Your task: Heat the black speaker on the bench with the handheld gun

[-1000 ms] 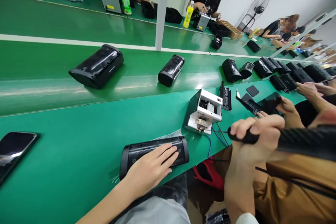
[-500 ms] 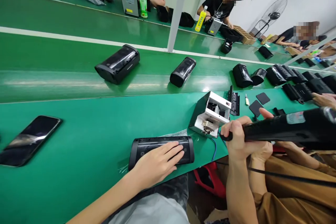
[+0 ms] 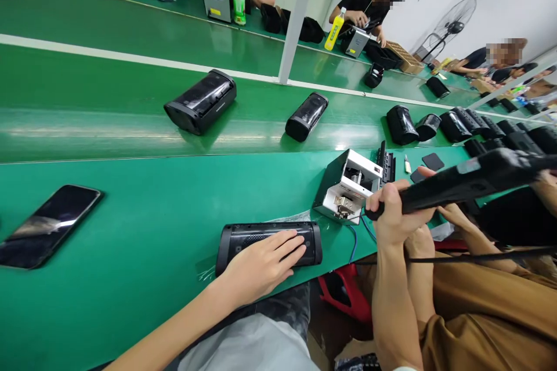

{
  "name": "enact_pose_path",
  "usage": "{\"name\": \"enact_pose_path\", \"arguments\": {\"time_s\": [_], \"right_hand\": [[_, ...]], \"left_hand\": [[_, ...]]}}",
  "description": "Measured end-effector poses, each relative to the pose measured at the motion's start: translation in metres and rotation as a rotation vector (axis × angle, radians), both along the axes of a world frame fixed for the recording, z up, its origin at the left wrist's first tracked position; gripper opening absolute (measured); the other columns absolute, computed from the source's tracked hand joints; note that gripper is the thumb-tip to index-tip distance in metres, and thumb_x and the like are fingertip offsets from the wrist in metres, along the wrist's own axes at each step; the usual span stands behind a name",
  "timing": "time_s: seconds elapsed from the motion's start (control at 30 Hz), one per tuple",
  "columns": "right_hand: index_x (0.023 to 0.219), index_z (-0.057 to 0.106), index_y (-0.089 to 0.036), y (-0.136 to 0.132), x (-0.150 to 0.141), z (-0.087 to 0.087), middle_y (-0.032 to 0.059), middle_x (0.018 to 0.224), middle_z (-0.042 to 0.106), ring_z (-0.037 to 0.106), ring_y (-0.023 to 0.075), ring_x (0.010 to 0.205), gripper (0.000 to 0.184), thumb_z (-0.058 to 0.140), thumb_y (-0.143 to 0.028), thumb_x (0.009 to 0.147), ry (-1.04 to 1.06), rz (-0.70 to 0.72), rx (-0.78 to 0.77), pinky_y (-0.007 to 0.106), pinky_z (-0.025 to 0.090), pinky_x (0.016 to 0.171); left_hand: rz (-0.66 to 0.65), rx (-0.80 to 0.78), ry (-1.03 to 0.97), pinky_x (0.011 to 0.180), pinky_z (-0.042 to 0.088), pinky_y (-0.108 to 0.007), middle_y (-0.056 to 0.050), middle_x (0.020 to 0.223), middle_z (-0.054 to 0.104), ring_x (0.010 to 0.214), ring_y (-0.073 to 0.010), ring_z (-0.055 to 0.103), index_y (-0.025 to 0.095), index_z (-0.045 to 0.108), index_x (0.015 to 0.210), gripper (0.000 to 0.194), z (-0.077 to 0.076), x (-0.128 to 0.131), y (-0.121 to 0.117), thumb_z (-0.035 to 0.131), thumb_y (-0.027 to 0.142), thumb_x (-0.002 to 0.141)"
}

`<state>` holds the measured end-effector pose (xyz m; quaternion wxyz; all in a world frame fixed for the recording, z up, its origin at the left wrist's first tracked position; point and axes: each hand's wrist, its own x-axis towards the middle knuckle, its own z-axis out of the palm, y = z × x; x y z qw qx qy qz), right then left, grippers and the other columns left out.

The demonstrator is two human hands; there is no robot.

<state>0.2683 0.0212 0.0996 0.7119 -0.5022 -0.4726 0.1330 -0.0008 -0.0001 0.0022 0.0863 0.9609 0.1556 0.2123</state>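
Note:
My left hand (image 3: 261, 261) lies flat, fingers apart, on top of a long black speaker (image 3: 237, 237) lying on its side at the near edge of the green table (image 3: 152, 203). A bit of clear film sticks out under the speaker. My right hand (image 3: 391, 214) is closed around the end of a black corded power tool (image 3: 470, 181), held in the air and pointing right and slightly up. Just left of that hand stands a grey and white open box device (image 3: 348, 185) with wires.
A phone (image 3: 47, 226) lies at the left. Black speakers (image 3: 201, 101) (image 3: 307, 116) ride the green conveyor behind, with several more at the right. A co-worker in brown (image 3: 478, 313) sits close on my right. Other people work across the line beside a white post (image 3: 296, 11).
My right hand has tilted the tool's far end upward and shifted slightly left. My left hand has stayed on the speaker. The speakers on the conveyor have drifted right in the picture.

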Motion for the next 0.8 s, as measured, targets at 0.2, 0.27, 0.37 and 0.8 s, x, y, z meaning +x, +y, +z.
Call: {"name": "enact_pose_path", "arguments": {"time_s": [0.2, 0.27, 0.37, 0.8], "right_hand": [[0.065, 0.048, -0.019, -0.028, -0.017, 0.036, -0.0093, 0.046, 0.04, 0.041, 0.0087, 0.032, 0.032, 0.069, -0.026, 0.089, -0.003, 0.073, -0.009, 0.021, 0.043, 0.038], [0.06, 0.044, -0.019, -0.028, -0.029, 0.054, -0.0093, 0.043, 0.035, 0.037, 0.0079, 0.029, 0.035, 0.067, -0.025, 0.086, 0.009, 0.163, 0.001, 0.02, 0.039, 0.036], [0.062, 0.046, -0.019, -0.019, -0.05, 0.065, -0.0088, 0.045, 0.036, 0.038, 0.0089, 0.03, 0.034, 0.065, -0.026, 0.089, 0.031, 0.271, 0.021, 0.022, 0.039, 0.035], [0.069, 0.048, -0.021, 0.005, -0.076, 0.037, -0.0076, 0.048, 0.044, 0.045, 0.0101, 0.037, 0.036, 0.069, -0.034, 0.095, 0.025, 0.414, -0.039, 0.023, 0.041, 0.041]], "left_hand": [[-0.01, -0.024, 0.003, 0.122, 0.046, -0.039, -0.009, 0.149, 0.068, 0.139, -0.027, 0.062, 0.012, 0.062, 0.142, 0.047, 0.001, 0.0, 0.0, 0.07, 0.033, 0.101], [-0.011, -0.03, 0.018, 0.122, 0.045, -0.039, -0.009, 0.15, 0.068, 0.14, -0.027, 0.061, 0.012, 0.061, 0.143, 0.049, 0.002, 0.0, 0.001, 0.071, 0.033, 0.101], [-0.007, -0.022, 0.029, 0.123, 0.044, -0.038, -0.008, 0.151, 0.067, 0.14, -0.0266, 0.06, 0.012, 0.061, 0.144, 0.049, 0.001, 0.0, 0.0, 0.069, 0.035, 0.102], [0.006, 0.006, -0.007, 0.124, 0.04, -0.036, -0.008, 0.149, 0.069, 0.138, -0.0251, 0.061, 0.01, 0.063, 0.143, 0.051, 0.001, 0.002, -0.002, 0.071, 0.037, 0.101]]}}
